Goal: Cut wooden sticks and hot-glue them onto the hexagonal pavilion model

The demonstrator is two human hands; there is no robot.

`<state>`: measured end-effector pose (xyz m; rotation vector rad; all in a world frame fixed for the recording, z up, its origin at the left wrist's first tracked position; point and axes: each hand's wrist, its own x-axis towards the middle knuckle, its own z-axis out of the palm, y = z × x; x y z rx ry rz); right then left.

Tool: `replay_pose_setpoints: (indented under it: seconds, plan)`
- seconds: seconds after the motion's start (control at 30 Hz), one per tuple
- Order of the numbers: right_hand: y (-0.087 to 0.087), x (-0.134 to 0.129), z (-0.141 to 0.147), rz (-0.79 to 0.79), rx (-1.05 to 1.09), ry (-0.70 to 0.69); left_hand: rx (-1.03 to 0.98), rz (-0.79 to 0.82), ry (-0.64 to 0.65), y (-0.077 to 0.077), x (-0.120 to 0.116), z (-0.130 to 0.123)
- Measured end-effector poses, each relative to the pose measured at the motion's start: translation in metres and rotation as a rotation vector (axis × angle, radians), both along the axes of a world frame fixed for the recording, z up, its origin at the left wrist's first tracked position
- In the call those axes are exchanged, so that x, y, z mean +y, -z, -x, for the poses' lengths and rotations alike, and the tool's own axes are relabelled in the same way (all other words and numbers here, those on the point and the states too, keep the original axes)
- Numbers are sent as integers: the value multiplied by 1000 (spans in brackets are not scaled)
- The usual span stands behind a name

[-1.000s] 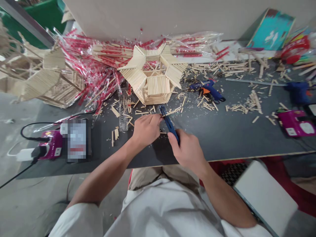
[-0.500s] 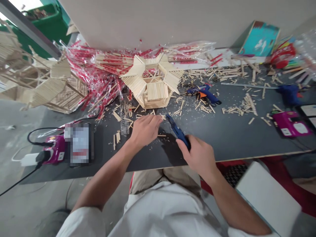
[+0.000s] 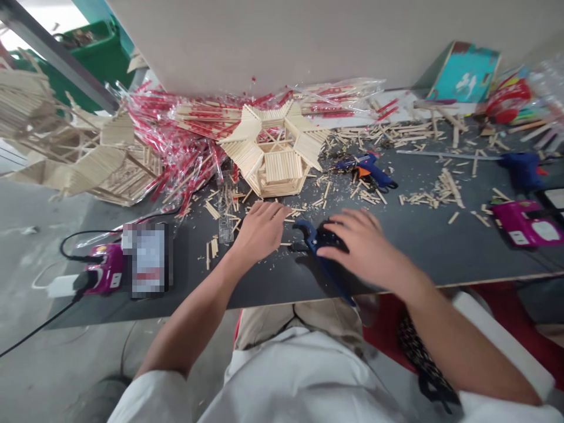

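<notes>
A blue cutter [image 3: 324,258] lies on the dark table between my hands, its curved jaw pointing away from me. My right hand [image 3: 363,244] hovers just right of it, fingers spread, holding nothing. My left hand [image 3: 259,232] rests at the table among small stick pieces, its fingers bent and together; anything under the fingertips is hidden. Beyond the left hand stands a star-shaped structure of wooden sticks [image 3: 282,166]. A clear ruler [image 3: 226,220] lies left of my left hand.
A blue glue gun [image 3: 374,173] lies right of the structure, another [image 3: 522,170] farther right. Red-tipped sticks in plastic [image 3: 189,129] pile behind. A larger stick structure [image 3: 83,158], a purple power block [image 3: 108,267] and a phone [image 3: 148,258] are at left.
My right hand has let go of the blue cutter and opened. The cutter now lies nearer the table's front edge, with its jaw and handles spread. My left hand has barely moved.
</notes>
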<state>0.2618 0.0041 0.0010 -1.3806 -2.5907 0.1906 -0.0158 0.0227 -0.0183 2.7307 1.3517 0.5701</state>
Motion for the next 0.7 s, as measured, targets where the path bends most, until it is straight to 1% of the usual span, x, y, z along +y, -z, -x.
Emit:
replay_pose_setpoints:
  seconds: [0.07, 0.1, 0.13, 0.2, 0.27, 0.33, 0.47, 0.57, 0.7]
  plan:
    - [-14, 49, -9, 56, 87, -29, -2, 2, -4, 3, 1, -1]
    - [-21, 75, -11, 45, 102, 1, -2, 5, -4, 4, 1, -1]
    - [-26, 100, -12, 33, 73, 24, -2, 9, -3, 5, 1, -1]
    - [-29, 142, -10, 51, -26, 25, -2, 15, 8, 6, 2, -1]
    - [-26, 172, -5, 68, -126, 5, 4, 11, 23, 6, 2, -1]
    - [-18, 190, 0, 84, -203, 6, 15, 7, 30, 5, 1, -1]
    - [-5, 209, 7, 99, -313, 37, 44, 10, 42, 3, 0, -2]
    - [-3, 218, 14, 88, -410, 54, 44, 10, 51, 3, 0, -2]
    - [-2, 225, 23, 45, -524, 34, 52, 17, 66, 3, -1, -2]
